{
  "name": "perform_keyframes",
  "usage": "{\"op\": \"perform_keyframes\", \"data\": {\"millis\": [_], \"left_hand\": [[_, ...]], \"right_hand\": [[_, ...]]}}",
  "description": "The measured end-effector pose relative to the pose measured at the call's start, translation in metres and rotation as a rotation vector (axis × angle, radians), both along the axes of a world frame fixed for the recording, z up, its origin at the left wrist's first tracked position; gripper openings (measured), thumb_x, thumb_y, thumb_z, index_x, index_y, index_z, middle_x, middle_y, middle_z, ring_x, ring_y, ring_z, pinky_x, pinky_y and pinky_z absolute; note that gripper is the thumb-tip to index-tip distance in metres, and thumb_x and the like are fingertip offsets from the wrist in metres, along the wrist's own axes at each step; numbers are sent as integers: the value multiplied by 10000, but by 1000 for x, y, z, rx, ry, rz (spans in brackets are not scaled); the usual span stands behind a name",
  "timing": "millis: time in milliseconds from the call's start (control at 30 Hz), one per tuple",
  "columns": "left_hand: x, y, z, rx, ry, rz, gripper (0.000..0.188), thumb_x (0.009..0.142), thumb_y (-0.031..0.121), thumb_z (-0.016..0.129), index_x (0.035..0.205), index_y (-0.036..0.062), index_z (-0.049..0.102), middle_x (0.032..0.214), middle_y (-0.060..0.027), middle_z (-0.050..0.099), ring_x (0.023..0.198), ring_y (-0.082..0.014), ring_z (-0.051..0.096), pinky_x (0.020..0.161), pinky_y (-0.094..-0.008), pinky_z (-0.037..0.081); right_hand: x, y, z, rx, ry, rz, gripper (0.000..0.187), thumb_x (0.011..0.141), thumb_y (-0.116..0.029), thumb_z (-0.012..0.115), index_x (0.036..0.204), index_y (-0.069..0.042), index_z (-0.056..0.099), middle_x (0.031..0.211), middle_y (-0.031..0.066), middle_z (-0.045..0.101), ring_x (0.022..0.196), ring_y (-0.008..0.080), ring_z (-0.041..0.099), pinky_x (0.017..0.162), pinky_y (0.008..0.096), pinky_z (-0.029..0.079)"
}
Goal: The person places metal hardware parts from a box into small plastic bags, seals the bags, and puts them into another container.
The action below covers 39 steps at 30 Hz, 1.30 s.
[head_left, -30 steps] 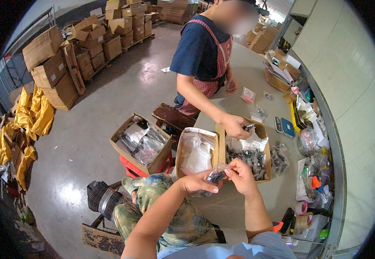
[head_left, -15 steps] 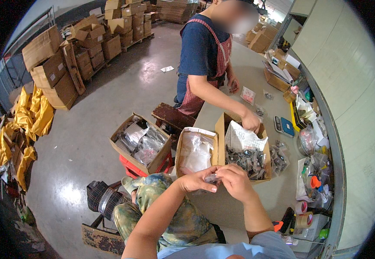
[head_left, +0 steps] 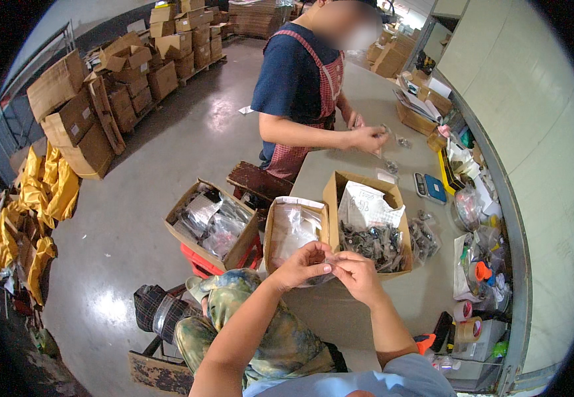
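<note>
My left hand [head_left: 302, 266] and my right hand [head_left: 358, 276] meet above the table's near edge. Both pinch a small clear plastic bag [head_left: 319, 281] between thumbs and fingertips; its contents are too small to make out. Just beyond my right hand stands an open cardboard box [head_left: 332, 193] holding many small bagged dark parts [head_left: 374, 243], with a handwritten white paper [head_left: 366, 205] on top. A shallower box [head_left: 271, 228] of clear plastic bags [head_left: 295, 231] sits beyond my left hand.
Across the table [head_left: 360, 99] a co-worker in a checked apron [head_left: 330, 83] handles small bags. A carton of bags [head_left: 191, 237] rests on a red stool [head_left: 201, 260] at left. A blue scale [head_left: 435, 188], tape rolls [head_left: 469, 329] and clutter line the right side.
The co-worker's hand has left the box of dark parts and drawn back over the table with something small. My hands stay together on the plastic bag, with the fingers slightly shifted.
</note>
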<state>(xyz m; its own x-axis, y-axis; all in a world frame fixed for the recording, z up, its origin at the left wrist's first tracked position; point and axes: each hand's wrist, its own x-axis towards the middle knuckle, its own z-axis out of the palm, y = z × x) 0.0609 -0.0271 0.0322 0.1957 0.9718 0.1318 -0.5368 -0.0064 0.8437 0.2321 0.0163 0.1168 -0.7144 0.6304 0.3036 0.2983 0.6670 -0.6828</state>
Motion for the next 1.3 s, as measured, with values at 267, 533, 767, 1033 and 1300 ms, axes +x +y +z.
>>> {"op": "perform_keyframes", "data": {"millis": [267,533,767,1033,1300], "left_hand": [[5,-2,10,-12,187,269,132,889,110,597,906,-13,641,835,-20,655,751,-81,573,690,-249,484],[6,-3,5,63,520,423,151,870,120,618,872,-30,633,784,-28,641,715,-63,544,642,-228,460],[8,-3,7,40,468,415,159,866,131,626,857,-28,630,758,-34,636,694,-70,547,623,-235,461],[9,-4,13,46,559,403,154,862,125,632,863,-29,631,759,-34,640,690,-72,552,612,-232,461],[0,-2,5,-34,362,520,139,884,121,603,872,-15,625,753,-4,620,681,-61,542,588,-230,460]], "right_hand": [[-1,3,-8,-15,71,-121,151,689,-48,754,751,41,649,730,119,643,630,196,609,579,289,482],[-2,10,-23,40,-2,34,153,749,-78,714,834,33,651,789,114,617,678,184,615,568,262,479],[-4,6,-30,-230,150,-58,125,781,-67,659,809,41,602,759,99,585,626,176,570,561,274,457],[-6,5,-36,-153,127,-57,123,798,-65,619,812,12,524,743,98,539,654,190,543,592,288,442],[10,12,-28,-184,132,-14,108,793,-50,610,786,-1,515,743,84,494,679,191,512,590,299,418]]}}
